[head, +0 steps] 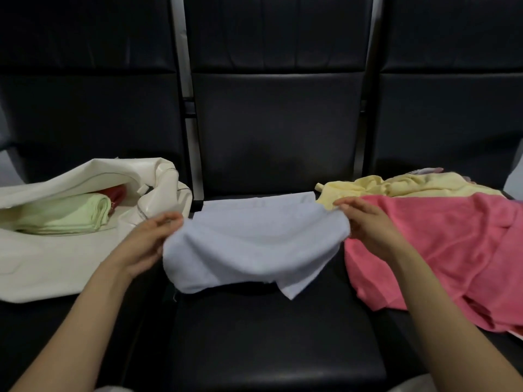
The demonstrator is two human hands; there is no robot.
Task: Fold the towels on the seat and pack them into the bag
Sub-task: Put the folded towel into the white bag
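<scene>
Packed: a folded green towel (70, 217) lies inside the open white bag (56, 267) on the left seat. Something red (117, 193) sits behind it, and I can't tell what it is.
In hand: the blue towel (249, 244) is over the middle seat (268, 340), with its far edge lying on the cushion and its near part lifted and sagging between the hands.
Left hand (150, 241): its fingers pinch the towel's left corner, just beside the bag's mouth.
Right hand (365, 222): its fingers pinch the right corner, over the edge of the pink towel (452, 244).
Waiting: the pink towel and a yellow towel (396, 185) lie loose and crumpled on the right seat, the yellow one behind the pink.
Progress: I'd say less than half is done. The blue towel looks to be at its first fold, not yet squared or packed.
Left: finish folding the blue towel and bag it, then do the same with the pink and the yellow.
</scene>
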